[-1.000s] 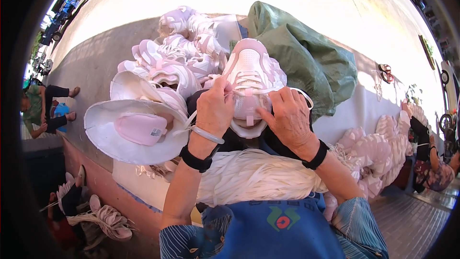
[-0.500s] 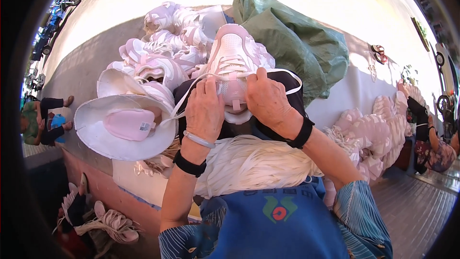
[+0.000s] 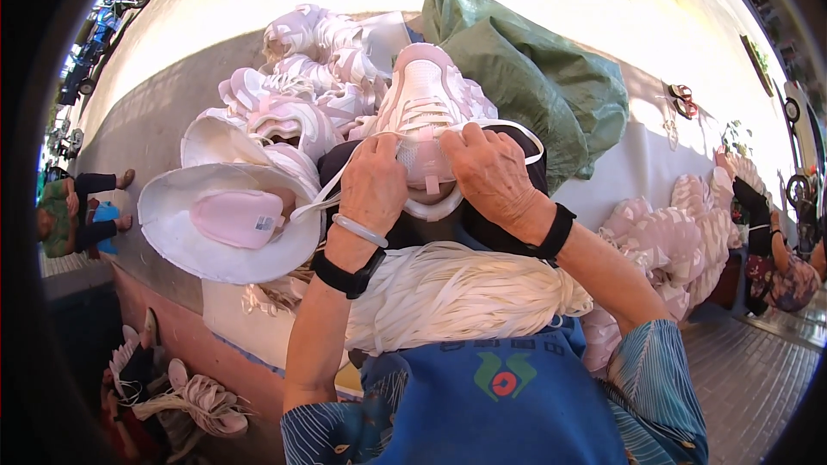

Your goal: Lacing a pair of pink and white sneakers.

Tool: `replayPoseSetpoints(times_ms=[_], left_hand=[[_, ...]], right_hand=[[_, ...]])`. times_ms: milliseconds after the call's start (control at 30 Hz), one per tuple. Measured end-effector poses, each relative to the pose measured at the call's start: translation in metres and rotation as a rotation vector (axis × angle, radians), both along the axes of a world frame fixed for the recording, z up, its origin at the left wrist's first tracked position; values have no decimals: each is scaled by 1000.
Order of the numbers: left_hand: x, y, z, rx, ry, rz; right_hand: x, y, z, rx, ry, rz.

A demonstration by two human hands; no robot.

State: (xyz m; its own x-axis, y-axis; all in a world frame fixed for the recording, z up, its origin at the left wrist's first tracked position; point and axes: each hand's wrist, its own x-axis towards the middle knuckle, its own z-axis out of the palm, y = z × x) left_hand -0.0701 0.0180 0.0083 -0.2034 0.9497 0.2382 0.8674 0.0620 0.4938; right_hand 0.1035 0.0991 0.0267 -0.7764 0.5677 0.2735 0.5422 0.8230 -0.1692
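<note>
Crowding a sunlit outdoor ledge [image 3: 112, 129]: pale sneakers [image 3: 301, 77], green sack [image 3: 534, 77].

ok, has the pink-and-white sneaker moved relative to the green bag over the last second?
Cannot tell. The sneaker sits at the same spot against the green bag in each picture; the whole view shifts together, which suggests head motion.

A pale pink and white shoe [image 3: 428, 112] with white laces [image 3: 424, 110] is seen, and the same pink and white is repeated in the shoe pile [image 3: 297, 77]. A white hat [image 3: 226, 222] is marked by a pink patch. Dull green is shown by the sack [image 3: 538, 77], cream white by the bundle of laces [image 3: 465, 293]. Black bands are worn at both wrists, a clear bangle at the left. The apron [image 3: 491, 396] is blue, with a green and red emblem.
</note>
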Motion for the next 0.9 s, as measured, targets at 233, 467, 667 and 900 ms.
replayPoseSetpoints(times_ms=[233,467,667,900], left_hand=[[4,-3,-2,-6,-11,17],[-5,-7,2,66,-171,-69],[-6,-5,-2,96,-186,-60],[-11,-6,-2,54,-248,-31]], right_hand=[[-23,6,15,459,-276,64],[-24,13,10,402,-255,290],[-22,16,1,329,-158,243],[-29,10,17,474,-374,191]])
